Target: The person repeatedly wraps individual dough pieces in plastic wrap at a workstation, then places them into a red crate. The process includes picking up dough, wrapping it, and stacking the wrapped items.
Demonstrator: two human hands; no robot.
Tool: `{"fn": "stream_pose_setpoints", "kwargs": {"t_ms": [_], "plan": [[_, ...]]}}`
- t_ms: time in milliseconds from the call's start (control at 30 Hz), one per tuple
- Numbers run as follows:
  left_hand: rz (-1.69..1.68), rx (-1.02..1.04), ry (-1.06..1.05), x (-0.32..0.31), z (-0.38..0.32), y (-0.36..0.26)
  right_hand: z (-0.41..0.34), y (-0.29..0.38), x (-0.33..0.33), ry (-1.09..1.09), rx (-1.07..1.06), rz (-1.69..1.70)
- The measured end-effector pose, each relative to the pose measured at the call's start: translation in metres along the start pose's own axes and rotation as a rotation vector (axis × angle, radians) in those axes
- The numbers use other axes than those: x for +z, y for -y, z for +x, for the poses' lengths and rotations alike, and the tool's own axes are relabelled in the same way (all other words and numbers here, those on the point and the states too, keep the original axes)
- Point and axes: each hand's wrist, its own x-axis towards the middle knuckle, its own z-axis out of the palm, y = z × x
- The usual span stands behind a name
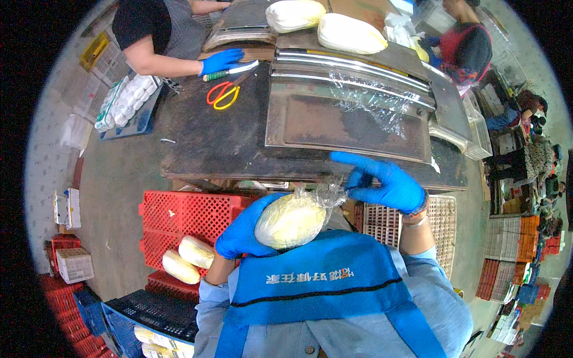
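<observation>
A napa cabbage [292,223], pale yellow-white and covered in clear film, rests in my left hand [245,230] just in front of my blue apron. The blue-gloved fingers and palm support it from the left side. A crumpled tail of clear plastic film [330,196] sticks out from the cabbage's upper right. My right hand [390,187], also in a blue glove, is beside that tail, index finger stretched toward the table edge and other fingers curled. Whether those curled fingers pinch the film is unclear. Ahead is a film-wrapping machine [309,121] with loose film [376,100] over its plate.
Two cabbages [351,33] lie beyond the machine. A green-handled knife [230,71] and red-and-yellow scissors [224,95] are on the dark table [215,147], near a co-worker's gloved hand [221,61]. A red crate [179,210] with two cabbages [188,259] stands lower left; a white crate [441,223] stands right.
</observation>
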Motion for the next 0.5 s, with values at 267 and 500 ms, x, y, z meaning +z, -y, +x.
{"fn": "stream_pose_setpoints", "kwargs": {"t_ms": [267, 500], "plan": [[-0.031, -0.009, -0.023, 0.003, 0.001, 0.004, 0.012, 0.017, 0.000, 0.186, -0.363, 0.212], [0.053, -0.018, -0.090, 0.013, -0.002, -0.003, 0.014, 0.026, 0.020, -0.025, -0.416, -0.224]]}}
